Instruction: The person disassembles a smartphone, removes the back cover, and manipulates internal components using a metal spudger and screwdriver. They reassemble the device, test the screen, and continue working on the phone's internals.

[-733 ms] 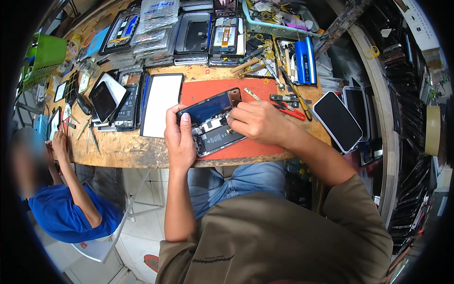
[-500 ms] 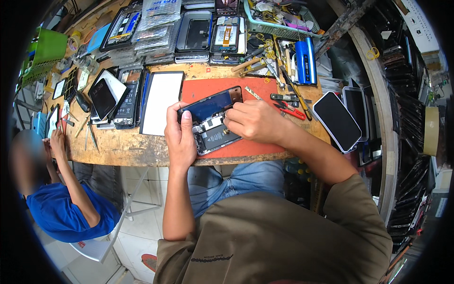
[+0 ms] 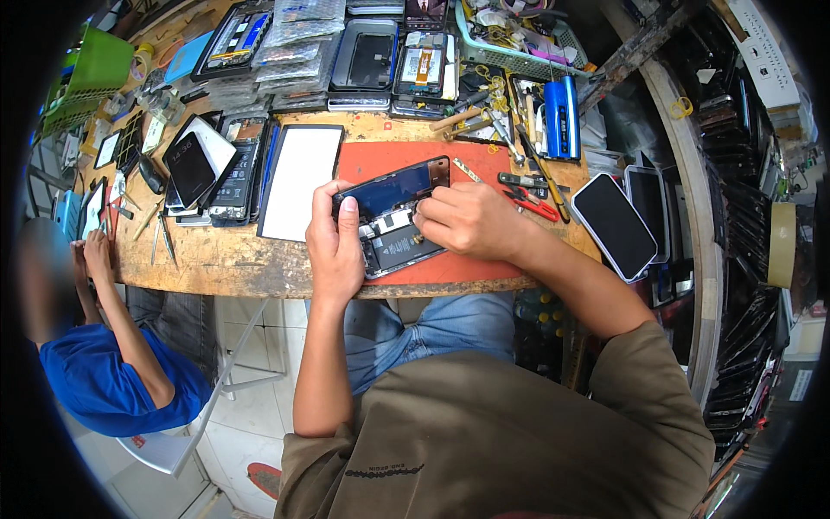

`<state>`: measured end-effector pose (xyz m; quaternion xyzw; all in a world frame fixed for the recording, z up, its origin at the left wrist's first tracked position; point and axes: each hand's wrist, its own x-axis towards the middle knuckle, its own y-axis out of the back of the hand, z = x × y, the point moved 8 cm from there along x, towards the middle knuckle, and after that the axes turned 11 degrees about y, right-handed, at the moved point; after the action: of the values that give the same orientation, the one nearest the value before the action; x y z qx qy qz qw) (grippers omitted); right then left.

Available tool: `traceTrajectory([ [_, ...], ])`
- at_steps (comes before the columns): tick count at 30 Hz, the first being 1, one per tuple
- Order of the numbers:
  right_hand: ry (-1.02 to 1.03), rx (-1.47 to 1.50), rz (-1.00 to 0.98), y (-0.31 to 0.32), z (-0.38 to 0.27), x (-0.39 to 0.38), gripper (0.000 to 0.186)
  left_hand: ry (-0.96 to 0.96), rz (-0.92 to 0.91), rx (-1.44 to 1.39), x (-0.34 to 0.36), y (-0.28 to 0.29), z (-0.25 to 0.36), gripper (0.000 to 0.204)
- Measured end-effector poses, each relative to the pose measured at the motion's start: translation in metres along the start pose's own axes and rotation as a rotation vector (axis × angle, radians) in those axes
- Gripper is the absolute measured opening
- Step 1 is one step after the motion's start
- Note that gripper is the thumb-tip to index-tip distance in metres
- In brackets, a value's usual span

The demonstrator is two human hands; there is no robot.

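Note:
An opened smartphone sits over the red mat (image 3: 484,270) near the table's front edge. Its dark screen panel (image 3: 389,192) is lifted and tilted away from the body, whose black battery (image 3: 403,245) and inner parts show. My left hand (image 3: 335,251) grips the phone's left end, thumb over the screen panel's edge. At the right end, the fingers of my right hand (image 3: 471,223) are pinched together over the gap between panel and body. Whatever lies between those fingertips is hidden.
Red-handled pliers (image 3: 536,206), screwdrivers and a blue cylindrical device (image 3: 562,119) lie to the right, beside a white-framed phone (image 3: 615,227). A white panel (image 3: 300,182) and dismantled phones are at left. A person in a blue shirt (image 3: 121,381) sits at far left.
The whole view has shifted slightly. My hands keep nearly the same hold on the phone, the right fingers still pinched at its right end. The neighbour's hand has moved slightly.

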<state>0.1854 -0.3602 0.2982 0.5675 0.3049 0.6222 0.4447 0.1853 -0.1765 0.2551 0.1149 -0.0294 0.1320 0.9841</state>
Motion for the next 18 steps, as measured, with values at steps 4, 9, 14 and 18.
traceTrajectory([
  [4, -0.011, -0.006, -0.029, -0.002, -0.001, 0.0, 0.017, 0.003, 0.003, 0.04, 0.0, -0.001, 0.0, 0.025],
  [9, -0.071, -0.011, -0.089, -0.003, -0.001, -0.003, 0.021, -0.033, 0.002, 0.073, -0.001, -0.002, 0.006, 0.029],
  [14, -0.198, 0.004, -0.038, 0.013, 0.003, -0.007, 0.013, -0.022, -0.015, 0.076, -0.002, -0.003, 0.008, 0.032],
  [18, -0.504, 0.337, -0.051, 0.031, 0.025, -0.022, 0.012, -0.09, 0.0, 0.09, -0.003, -0.002, 0.012, 0.034],
])
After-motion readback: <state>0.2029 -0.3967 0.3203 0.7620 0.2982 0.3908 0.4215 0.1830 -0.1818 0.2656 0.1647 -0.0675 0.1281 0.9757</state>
